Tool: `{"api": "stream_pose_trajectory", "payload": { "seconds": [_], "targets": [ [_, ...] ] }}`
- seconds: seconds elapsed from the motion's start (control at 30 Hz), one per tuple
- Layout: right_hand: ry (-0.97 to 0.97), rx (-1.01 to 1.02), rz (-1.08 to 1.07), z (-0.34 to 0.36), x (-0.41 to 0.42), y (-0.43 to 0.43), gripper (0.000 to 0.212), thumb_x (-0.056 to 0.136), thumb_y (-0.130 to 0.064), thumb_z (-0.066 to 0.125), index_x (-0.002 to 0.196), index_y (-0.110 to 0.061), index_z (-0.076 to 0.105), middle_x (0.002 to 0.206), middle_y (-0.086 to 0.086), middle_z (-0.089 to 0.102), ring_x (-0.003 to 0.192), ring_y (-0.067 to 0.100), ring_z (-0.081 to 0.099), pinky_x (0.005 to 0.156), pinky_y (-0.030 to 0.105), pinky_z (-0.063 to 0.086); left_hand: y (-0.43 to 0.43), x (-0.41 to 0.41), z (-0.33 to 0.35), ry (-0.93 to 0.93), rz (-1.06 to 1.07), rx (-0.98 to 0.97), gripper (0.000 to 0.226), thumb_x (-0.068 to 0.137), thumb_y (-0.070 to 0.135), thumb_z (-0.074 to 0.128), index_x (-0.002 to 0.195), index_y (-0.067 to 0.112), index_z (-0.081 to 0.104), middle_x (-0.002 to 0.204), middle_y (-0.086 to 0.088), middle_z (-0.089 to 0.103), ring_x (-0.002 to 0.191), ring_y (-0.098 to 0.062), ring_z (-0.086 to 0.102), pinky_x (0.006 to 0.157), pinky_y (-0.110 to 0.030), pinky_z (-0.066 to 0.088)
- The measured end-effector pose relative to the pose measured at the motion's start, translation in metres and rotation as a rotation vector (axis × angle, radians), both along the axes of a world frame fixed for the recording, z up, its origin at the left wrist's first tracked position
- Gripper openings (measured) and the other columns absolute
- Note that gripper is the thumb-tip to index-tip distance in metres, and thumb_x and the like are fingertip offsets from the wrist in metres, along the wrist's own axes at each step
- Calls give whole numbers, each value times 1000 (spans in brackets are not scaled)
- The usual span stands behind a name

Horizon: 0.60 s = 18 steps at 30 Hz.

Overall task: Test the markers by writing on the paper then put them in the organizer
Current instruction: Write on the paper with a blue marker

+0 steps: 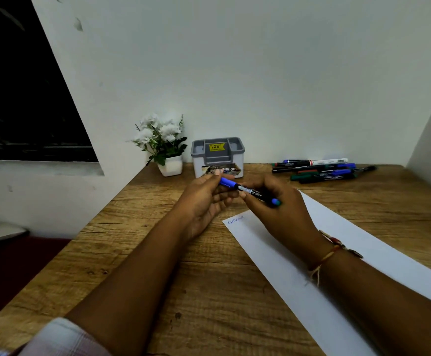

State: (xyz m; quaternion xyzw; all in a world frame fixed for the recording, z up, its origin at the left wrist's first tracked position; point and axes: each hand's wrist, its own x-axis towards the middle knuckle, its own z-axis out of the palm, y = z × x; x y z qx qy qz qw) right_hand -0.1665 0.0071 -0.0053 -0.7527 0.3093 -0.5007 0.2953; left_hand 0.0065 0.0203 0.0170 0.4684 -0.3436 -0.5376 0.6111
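Note:
A blue marker [247, 189] with a black barrel is held between both hands above the wooden table. My left hand [204, 201] pinches its blue cap end. My right hand [281, 209] grips the barrel, and the blue tail end sticks out past the thumb. A white sheet of paper [337, 253] lies under my right arm, with a short line of blue writing near its far left corner. The grey and white organizer [217, 156] stands by the wall beyond my hands. Several more markers [322, 169] lie in a pile at the back right.
A small white pot with white flowers [167, 147] stands left of the organizer. The wooden table [158, 253] ends at a left edge beside a dark window. White walls close in the back and the right side.

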Motion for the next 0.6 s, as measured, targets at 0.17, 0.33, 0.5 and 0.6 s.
{"api": "stream_pose_trajectory", "payload": {
  "seconds": [0.17,0.33,0.5,0.6],
  "targets": [
    [-148,117,3,-3,0,-8,11,93,-15,75,103,-17,79,88,-11,75,85,12,70,76,38,61,1,-3,-1,-9,-32,-36,36,102,30,48,117,1,63,83,-14,73,76,-18,69,69,-24,56],
    [-179,226,54,-1,1,-10,12,93,-13,75,98,-23,77,79,-18,73,78,5,68,76,41,63,2,-1,1,-1,-41,-79,30,102,26,49,111,4,67,78,-10,71,70,-13,67,68,-22,56],
    [-222,346,35,1,-2,-18,24,91,-24,76,115,-24,72,101,-9,73,95,8,71,74,26,62,0,6,6,-122,200,-192,20,100,21,53,108,12,69,85,-5,72,67,-6,62,65,-19,55],
    [-64,296,-127,-1,-10,-23,34,93,-39,73,123,-25,65,103,-6,72,98,8,69,79,27,58,-6,23,14,-299,543,-316,13,100,17,55,110,12,63,84,3,70,63,-3,65,61,-16,54]
  ]
}}
